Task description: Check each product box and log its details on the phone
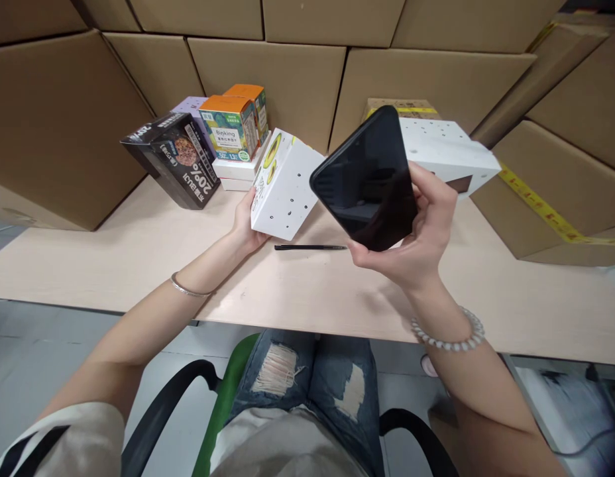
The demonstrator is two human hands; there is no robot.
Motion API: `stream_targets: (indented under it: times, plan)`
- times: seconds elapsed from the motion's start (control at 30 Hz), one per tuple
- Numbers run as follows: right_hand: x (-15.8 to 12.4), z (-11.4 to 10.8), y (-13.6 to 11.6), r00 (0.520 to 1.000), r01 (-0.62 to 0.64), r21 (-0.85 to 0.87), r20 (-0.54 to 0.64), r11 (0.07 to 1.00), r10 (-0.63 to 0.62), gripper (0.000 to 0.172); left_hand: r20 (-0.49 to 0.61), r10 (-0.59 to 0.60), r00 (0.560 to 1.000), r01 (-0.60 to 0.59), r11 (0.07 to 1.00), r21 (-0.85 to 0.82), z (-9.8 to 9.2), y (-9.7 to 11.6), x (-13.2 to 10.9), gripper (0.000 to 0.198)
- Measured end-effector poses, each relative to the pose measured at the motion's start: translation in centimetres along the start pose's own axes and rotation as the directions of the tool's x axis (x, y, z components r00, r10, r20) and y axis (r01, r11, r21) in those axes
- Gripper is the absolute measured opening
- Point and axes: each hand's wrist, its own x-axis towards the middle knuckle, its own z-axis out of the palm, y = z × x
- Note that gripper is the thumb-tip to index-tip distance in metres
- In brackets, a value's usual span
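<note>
My right hand (421, 228) grips a black phone (368, 179) with a dark screen, tilted above the pale table (138, 252). My left hand (248, 222) holds the near side of a white box (287, 185) printed with avocado pictures, which is tipped up on the table. A thin black pen (310, 248) lies flat on the table between my two hands. A second white box (447, 152) sits behind the phone, partly hidden by it.
A black "20%" box (173, 159), orange and purple cartons (230, 126) on flat white boxes stand at the back left. Large cardboard cartons (54, 119) wall the table behind and on both sides. One at right carries yellow tape (536, 202).
</note>
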Motion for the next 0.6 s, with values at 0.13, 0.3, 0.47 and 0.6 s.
stream_targets:
  times: [0.13,0.3,0.47,0.6]
  plan:
    - [-0.2,-0.3,-0.4,0.995,-0.062,-0.122,0.076,0.991,0.071,0.101,-0.069,-0.032,0.997,0.033,0.999,0.022,-0.4,-0.1,0.2,0.049]
    - [-0.6,-0.1,0.7,0.980,-0.114,-0.120,0.150,0.986,0.131,0.107,-0.114,-0.021,0.993,0.026,0.999,0.039,-0.4,-0.1,0.1,0.046]
    - [-1.0,-0.1,1.5,0.985,-0.107,-0.041,0.130,0.993,0.112,0.111,-0.080,-0.023,0.997,0.027,0.999,0.041,-0.5,-0.2,0.3,0.049]
    - [-1.0,-0.1,1.4,0.983,-0.113,-0.088,0.133,0.990,0.124,0.106,-0.071,-0.005,0.997,0.007,1.000,0.021,-0.8,-0.5,0.7,0.043]
